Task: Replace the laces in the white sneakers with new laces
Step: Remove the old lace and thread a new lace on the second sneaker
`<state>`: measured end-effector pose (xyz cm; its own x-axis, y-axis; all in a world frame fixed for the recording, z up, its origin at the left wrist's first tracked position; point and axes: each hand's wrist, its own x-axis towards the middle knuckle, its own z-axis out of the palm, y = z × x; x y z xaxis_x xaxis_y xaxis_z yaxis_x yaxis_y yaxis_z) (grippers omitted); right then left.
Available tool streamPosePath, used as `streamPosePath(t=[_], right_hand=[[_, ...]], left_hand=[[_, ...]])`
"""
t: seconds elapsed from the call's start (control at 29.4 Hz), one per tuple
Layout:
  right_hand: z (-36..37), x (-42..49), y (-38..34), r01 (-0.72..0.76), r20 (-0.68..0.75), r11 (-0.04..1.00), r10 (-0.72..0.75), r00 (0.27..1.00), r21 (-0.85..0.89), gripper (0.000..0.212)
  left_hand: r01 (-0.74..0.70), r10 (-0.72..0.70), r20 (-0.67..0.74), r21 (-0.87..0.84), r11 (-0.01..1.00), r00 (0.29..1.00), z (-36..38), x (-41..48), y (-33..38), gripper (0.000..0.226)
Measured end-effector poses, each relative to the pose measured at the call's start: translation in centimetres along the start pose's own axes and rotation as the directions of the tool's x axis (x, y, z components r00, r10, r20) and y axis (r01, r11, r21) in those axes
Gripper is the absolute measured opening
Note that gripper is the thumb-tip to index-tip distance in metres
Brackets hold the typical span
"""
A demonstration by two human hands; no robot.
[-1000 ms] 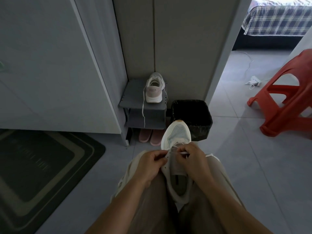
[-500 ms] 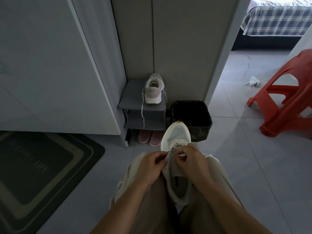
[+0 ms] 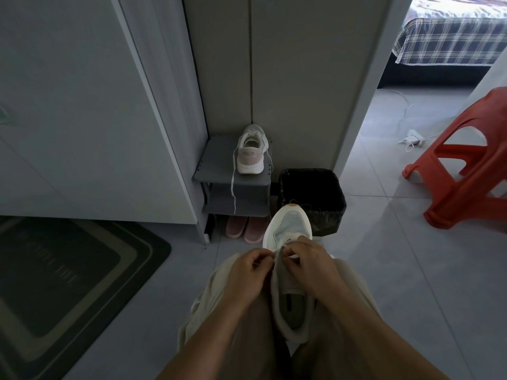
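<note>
Threading the toe-end holes, I judge: sneaker (image 3: pixel 288 229) on my lap (image 3: pixel 244 330), left hand (image 3: pixel 251 272) pinching its edge, right hand (image 3: pixel 310 266) pinching the lace (image 3: pixel 291 255). Next, pull it through evenly.

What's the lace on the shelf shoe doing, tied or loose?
Loose. The lace dangles from the sneaker down past the grey shelf's front edge.
</note>
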<state>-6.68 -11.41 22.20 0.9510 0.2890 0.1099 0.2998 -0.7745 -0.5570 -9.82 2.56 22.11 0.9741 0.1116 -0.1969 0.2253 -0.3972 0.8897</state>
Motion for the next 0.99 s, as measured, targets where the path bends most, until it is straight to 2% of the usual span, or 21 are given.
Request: streamPosePath(t=[0.1, 0.24, 0.34, 0.41, 0.44, 0.51, 0.61, 0.65, 0.68, 0.71, 0.75, 0.78, 0.85, 0.92, 0.99], right_hand=[[0.3, 0.0, -0.3, 0.006, -0.011, 1.000, -0.007, 1.000, -0.030, 0.010], [0.1, 0.2, -0.3, -0.032, 0.028, 0.999, 0.033, 0.999, -0.024, 0.014], [-1.7, 0.4, 0.3, -0.071, 0.117, 0.997, 0.070, 0.991, 0.000, 0.012], [-3.4, 0.4, 1.0, -0.078, 0.166, 0.996, 0.084, 0.983, -0.044, 0.006], [-4.3, 0.4, 1.4, -0.081, 0.194, 0.995, 0.092, 0.977, -0.063, 0.011], [-5.6, 0.4, 2.2, -0.094, 0.247, 0.993, 0.110, 0.963, -0.076, 0.021], [-6.6, 0.6, 3.1, -0.091, 0.259, 0.992, 0.112, 0.959, -0.090, 0.026], [-6.9, 0.6, 3.2, -0.101, 0.275, 0.993, 0.116, 0.954, -0.066, 0.025], [-7.2, 0.7, 3.1, -0.115, 0.290, 0.993, 0.117, 0.950, -0.023, 0.023], [-7.3, 0.8, 3.1, -0.132, 0.293, 0.991, 0.119, 0.949, 0.023, 0.021], [-7.5, 0.9, 3.0, -0.141, 0.286, 0.988, 0.116, 0.951, 0.066, 0.020], [-7.5, 1.0, 2.9, -0.143, 0.274, 0.985, 0.111, 0.955, 0.100, 0.019], [-7.5, 1.1, 2.8, -0.143, 0.258, 0.979, 0.102, 0.961, 0.143, 0.017], [-7.4, 1.0, 2.8, -0.131, 0.230, 0.980, 0.094, 0.969, 0.149, 0.020], [-7.6, 0.9, 2.9, -0.116, 0.200, 0.983, 0.087, 0.976, 0.141, 0.021]], left_hand=[[0.083, -0.074, 0.090, -0.099, 0.992, 0.993, -0.5, 1.4, 0.5, 0.004], [0.139, -0.110, 0.178, -0.160, 0.977, 0.978, -0.8, 2.3, 0.9, 0.011], [0.131, -0.121, 0.057, -0.235, 0.963, 0.991, -2.5, 2.0, 0.5, 0.011], [0.152, -0.193, -0.064, -0.398, 0.905, 0.979, -5.3, 1.5, -0.5, 0.009], [0.174, -0.251, -0.112, -0.457, 0.872, 0.962, -7.0, 1.2, -1.0, 0.008], [0.211, -0.352, -0.230, -0.475, 0.854, 0.907, -12.2, 0.4, -4.3, 0.010], [0.312, -0.547, -0.371, -0.531, 0.788, 0.751, -20.3, -0.5, -11.3, 0.024], [0.355, -0.582, -0.433, -0.499, 0.791, 0.688, -22.1, -0.8, -13.5, 0.021], [0.440, -0.581, -0.512, -0.380, 0.814, 0.633, -23.0, -1.1, -14.8, 0.016], [0.497, -0.579, -0.559, -0.311, 0.810, 0.593, -23.1, -0.8, -15.5, 0.011], [0.545, -0.539, -0.602, -0.196, 0.815, 0.590, -22.5, -0.5, -15.2, 0.009], [0.573, -0.485, -0.628, -0.075, 0.816, 0.609, -21.1, -0.1, -14.2, 0.006], [0.505, -0.297, -0.627, 0.179, 0.844, 0.720, -17.8, 0.3, -11.2, 0.012], [0.274, -0.071, -0.512, 0.333, 0.902, 0.856, -13.6, 0.5, -7.7, 0.022], [-0.021, 0.144, -0.321, 0.357, 0.934, 0.936, -8.5, 0.2, -3.6, 0.021]])
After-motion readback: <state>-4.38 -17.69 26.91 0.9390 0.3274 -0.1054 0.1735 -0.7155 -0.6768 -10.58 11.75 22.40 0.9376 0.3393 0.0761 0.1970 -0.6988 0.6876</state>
